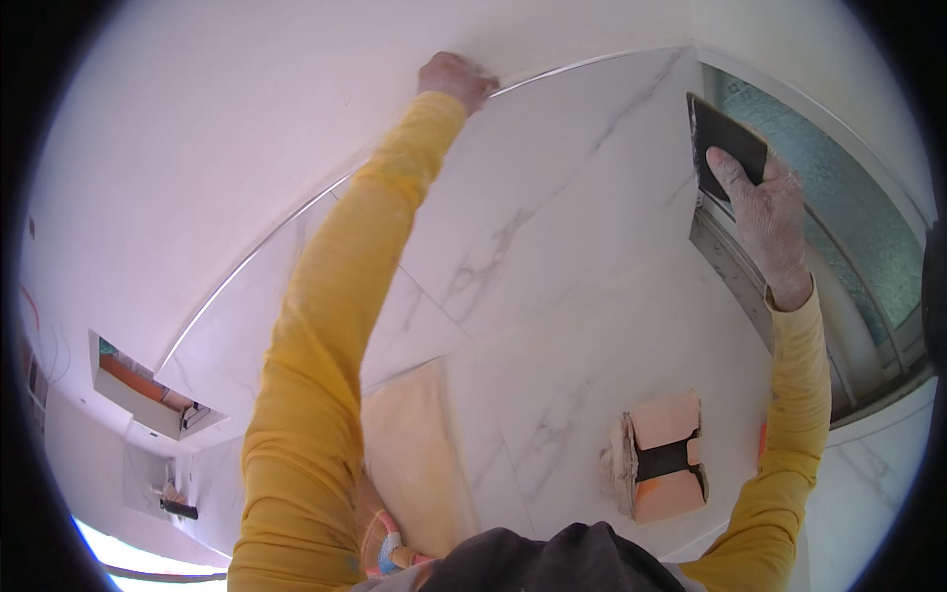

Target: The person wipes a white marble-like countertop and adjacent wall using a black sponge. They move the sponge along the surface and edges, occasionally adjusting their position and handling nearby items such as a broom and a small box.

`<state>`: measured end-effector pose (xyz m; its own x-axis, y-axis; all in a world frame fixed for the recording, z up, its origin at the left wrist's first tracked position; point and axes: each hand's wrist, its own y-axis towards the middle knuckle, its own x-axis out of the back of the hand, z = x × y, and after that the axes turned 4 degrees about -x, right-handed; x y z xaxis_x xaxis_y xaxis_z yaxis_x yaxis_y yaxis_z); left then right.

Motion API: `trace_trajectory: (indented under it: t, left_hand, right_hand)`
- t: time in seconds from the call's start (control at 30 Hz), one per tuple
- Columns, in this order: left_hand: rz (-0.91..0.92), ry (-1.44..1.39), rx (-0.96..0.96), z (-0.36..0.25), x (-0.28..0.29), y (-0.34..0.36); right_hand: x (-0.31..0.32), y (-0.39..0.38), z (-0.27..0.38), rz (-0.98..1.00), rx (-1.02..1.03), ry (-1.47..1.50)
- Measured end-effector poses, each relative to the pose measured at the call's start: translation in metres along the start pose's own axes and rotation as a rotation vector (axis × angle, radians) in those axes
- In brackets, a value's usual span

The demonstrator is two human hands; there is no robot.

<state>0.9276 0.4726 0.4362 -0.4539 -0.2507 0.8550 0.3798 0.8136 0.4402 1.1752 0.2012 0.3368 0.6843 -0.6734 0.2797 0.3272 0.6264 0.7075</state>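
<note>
White edges frame a rectangular opening [143, 407] at the far left, with an orange-brown strip [136, 377] showing inside; from near it a thin bright trim line [552, 72] curves up and across between the plain pale wall [247, 118] and grey-veined white tiles [552, 217]. Next comes a yellow sleeve [330, 345] stretched far up, its left hand [456, 81] at the trim line; the fingers are blurred, so I cannot tell whether that grip is closed or holds anything. Low beside the sleeve lies a beige sheet [419, 449], and farther right an opened box [666, 422] with pinkish flaps around a dark middle. Well above the box, a flat black pad [728, 138] is tilted in the right hand [767, 207], whose grip is closed on it, thumb across its face; beyond is a window [838, 178] with greenish textured glass
</note>
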Motion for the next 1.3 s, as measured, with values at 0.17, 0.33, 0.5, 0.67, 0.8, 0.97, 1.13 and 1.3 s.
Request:
trace_trajectory:
  t: [0.17,0.33,0.5,0.67,0.8,0.97,1.13,1.3]
  left_hand:
    - [-0.144,0.381,-0.139,-0.033,-0.012,0.002]
    - [-0.092,-0.024,-0.033,-0.02,0.0,-0.008]
    - [-0.152,0.176,-0.052,-0.02,-0.004,-0.001]
    - [-0.2,-0.06,0.001,-0.02,-0.015,-0.009]
    - [-0.143,-0.005,0.061,-0.049,-0.019,-0.01]
    - [-0.042,-0.033,-0.021,0.001,0.013,-0.036]
    - [-0.085,0.079,-0.041,-0.021,0.006,-0.034]
    - [-0.105,0.034,-0.001,-0.032,-0.008,-0.024]
  right_hand:
    - [-0.009,0.003,0.015,-0.02,0.165,0.068]
    - [-0.002,-0.008,0.0,-0.038,0.01,0.101]
    - [-0.012,-0.004,0.02,-0.037,0.164,0.101]
    - [-0.017,-0.011,0.02,-0.055,0.091,0.23]
    - [-0.023,-0.007,0.034,-0.05,0.142,0.186]
    - [0.003,-0.022,-0.004,-0.104,0.085,0.059]
    - [0.028,-0.029,-0.004,-0.084,-0.129,0.104]
    - [0.02,-0.033,-0.007,-0.092,-0.004,0.166]
